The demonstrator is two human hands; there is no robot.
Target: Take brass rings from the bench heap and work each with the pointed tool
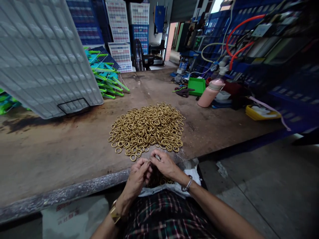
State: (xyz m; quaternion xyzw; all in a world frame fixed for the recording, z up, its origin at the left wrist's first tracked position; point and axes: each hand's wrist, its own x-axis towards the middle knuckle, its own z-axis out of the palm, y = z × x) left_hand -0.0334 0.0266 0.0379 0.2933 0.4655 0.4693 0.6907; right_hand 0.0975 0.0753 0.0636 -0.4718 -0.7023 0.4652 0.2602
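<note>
A large heap of brass-coloured rings (149,127) lies on the worktable (82,149), close to its front edge. Just in front of the heap, my left hand (139,174) and my right hand (165,164) meet with their fingertips almost touching. Both are closed in a pinch. A small pale glint shows at the right fingers, but what either hand holds is too small to make out. Below my hands, an open white bag (159,189) at my lap has more rings inside, partly hidden by my wrists.
A grey plastic crate (50,56) stands tilted at the left, beside bright green and blue plastic parts (108,78). A pink bottle (211,93), a green tray (196,86) and a yellow tray (261,113) sit at the right. Stacked crates (119,33) and a fan (138,54) are behind.
</note>
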